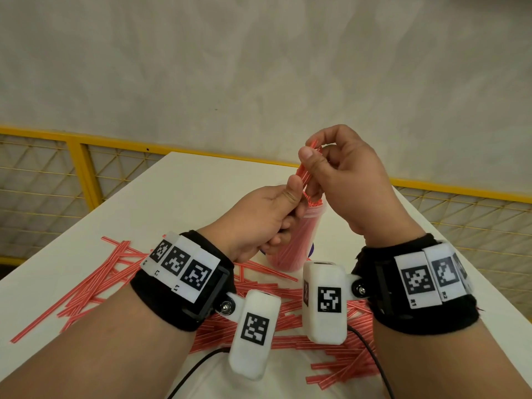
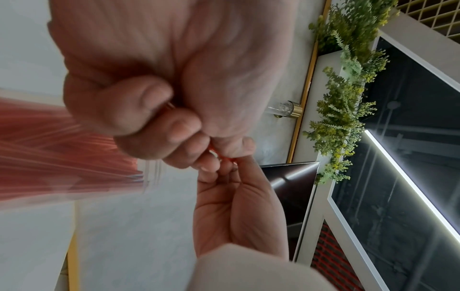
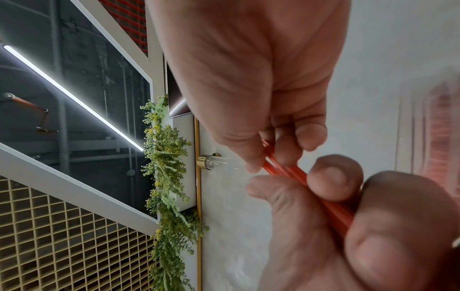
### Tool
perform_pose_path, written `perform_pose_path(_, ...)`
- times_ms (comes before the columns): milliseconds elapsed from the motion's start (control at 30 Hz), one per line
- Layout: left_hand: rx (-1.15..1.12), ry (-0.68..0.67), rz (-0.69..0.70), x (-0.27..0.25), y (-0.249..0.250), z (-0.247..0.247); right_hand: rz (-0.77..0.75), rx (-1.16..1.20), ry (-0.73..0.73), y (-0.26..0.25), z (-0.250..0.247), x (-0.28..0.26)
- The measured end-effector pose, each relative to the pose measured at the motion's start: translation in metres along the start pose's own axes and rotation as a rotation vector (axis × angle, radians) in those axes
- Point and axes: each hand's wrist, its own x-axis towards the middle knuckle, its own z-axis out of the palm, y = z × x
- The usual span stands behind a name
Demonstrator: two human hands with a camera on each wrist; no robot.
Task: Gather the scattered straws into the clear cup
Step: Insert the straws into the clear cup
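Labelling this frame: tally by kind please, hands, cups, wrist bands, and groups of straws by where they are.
Hands: 2, left hand and right hand
Clear cup: 1
Wrist bands: 2
Straw groups: 3, held bunch, straws in cup, loose straws on table
Total: 8
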Motion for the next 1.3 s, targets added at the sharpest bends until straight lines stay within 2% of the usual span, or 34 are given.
perform_pose_path(133,0.013,-0.022,0.012,0.0,0.002,0.0,-0.063,-0.014,-0.027,0.0,-0.003,0.0)
perform_pose_path(233,0.026,0.01,0.034,0.0,0.005,-0.001,-0.088,0.006,-0.021,0.0,-0.005,0.0)
perform_pose_path(367,0.068,0.212,0.085,0.001,0.01,-0.005,-0.146,0.065,0.12,0.0,-0.007,0.002)
perform_pose_path(500,-0.072,0.387,0.128,0.004,0.016,-0.006,-0.147,0.064,0.175,0.003,-0.006,0.004)
perform_pose_path(767,-0.09,0.382,0.155,0.004,0.014,0.003,-0.147,0.033,0.12,0.006,0.0,0.003)
perform_pose_path(833,0.042,0.438,0.166,0.006,0.014,0.002,-0.161,0.032,0.182,0.008,-0.004,0.005)
perform_pose_path(933,0.382,0.551,0.22,0.007,0.01,-0.005,-0.165,-0.018,0.323,0.013,-0.015,0.009)
perform_pose_path(1000,0.568,0.503,0.198,0.007,0.007,-0.01,-0.152,-0.121,0.373,0.019,-0.02,0.011)
perform_pose_path(1100,0.834,0.356,0.131,0.007,0.001,-0.013,-0.112,-0.256,0.358,0.028,-0.022,0.014)
perform_pose_path(1167,0.926,0.316,0.124,0.008,-0.003,-0.013,-0.091,-0.306,0.314,0.031,-0.02,0.014)
perform_pose_path(1300,0.988,0.317,0.135,0.01,-0.006,-0.013,-0.113,-0.425,0.245,0.034,-0.013,0.011)
